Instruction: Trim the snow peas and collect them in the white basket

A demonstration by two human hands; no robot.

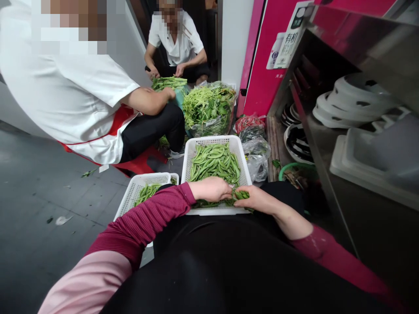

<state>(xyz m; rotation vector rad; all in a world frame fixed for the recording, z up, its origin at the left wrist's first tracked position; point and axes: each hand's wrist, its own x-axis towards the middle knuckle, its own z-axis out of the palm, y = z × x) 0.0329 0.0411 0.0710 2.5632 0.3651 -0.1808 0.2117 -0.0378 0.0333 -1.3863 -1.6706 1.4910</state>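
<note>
A white perforated basket [242, 152] stands in front of my lap, with a heap of green pea pods [216, 162] inside. Over its near right part my right hand [258, 199] is closed around a small bunch of pods [241, 195]. My left hand [211, 189] reaches across the near side of the basket, its fingers pinched together close to that bunch. Whatever lies between the left fingertips is too small to make out. To the left, a second white basket [126, 201] also holds pea pods [148, 193], partly hidden behind my left sleeve.
A co-worker [88, 100] sits close on the left; another person [176, 39] crouches beyond, handling green stalks [170, 83]. A bag of leafy greens [209, 107] stands ahead. Plastic bags [257, 157], a green bin [290, 165] and a metal shelf [322, 161] with white containers line the right.
</note>
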